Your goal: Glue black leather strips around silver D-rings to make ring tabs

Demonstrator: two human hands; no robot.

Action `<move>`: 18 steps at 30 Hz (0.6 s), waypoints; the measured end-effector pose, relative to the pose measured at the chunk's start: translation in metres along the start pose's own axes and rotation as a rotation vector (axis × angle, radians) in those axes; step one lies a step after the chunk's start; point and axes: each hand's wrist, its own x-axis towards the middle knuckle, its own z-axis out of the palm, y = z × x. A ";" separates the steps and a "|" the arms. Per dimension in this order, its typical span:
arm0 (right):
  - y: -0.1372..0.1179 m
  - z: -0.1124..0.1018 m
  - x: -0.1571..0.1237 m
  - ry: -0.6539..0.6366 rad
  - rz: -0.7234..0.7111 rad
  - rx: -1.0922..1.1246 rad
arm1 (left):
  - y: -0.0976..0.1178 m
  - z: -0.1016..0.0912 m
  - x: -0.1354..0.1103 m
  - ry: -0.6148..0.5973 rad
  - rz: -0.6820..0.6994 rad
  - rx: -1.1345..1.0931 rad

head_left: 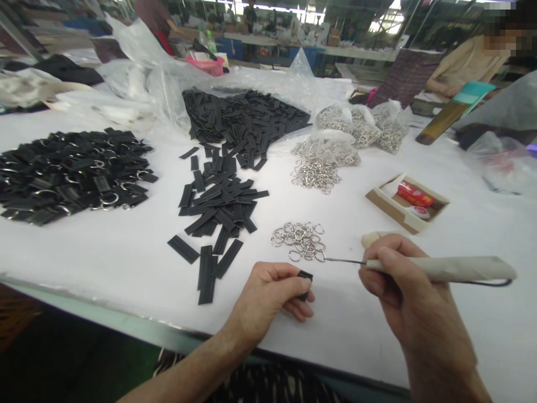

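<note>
My left hand is closed, pinching a small folded black strap piece near the front of the white table. My right hand is closed round a tool with a pale wrapped handle; its thin metal tip points left toward a small cluster of metal D-rings. Loose black strips lie just left of my left hand.
A heap of black pieces fitted with rings lies at the left. A bigger heap of black strips rests on clear plastic behind. Bags of metal rings and a small cardboard box sit to the right. Other people work at the far side.
</note>
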 end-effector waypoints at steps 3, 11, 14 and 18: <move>0.002 0.002 -0.007 0.033 0.013 -0.044 | -0.001 -0.002 0.000 -0.007 0.026 -0.059; 0.009 0.000 -0.020 0.079 -0.157 -0.312 | -0.002 -0.010 -0.002 0.045 0.085 -0.134; 0.012 0.002 -0.021 0.082 -0.287 -0.323 | -0.002 -0.014 -0.003 0.090 0.100 -0.163; 0.013 0.007 -0.020 0.042 -0.363 -0.328 | 0.000 -0.017 -0.005 0.152 0.128 -0.157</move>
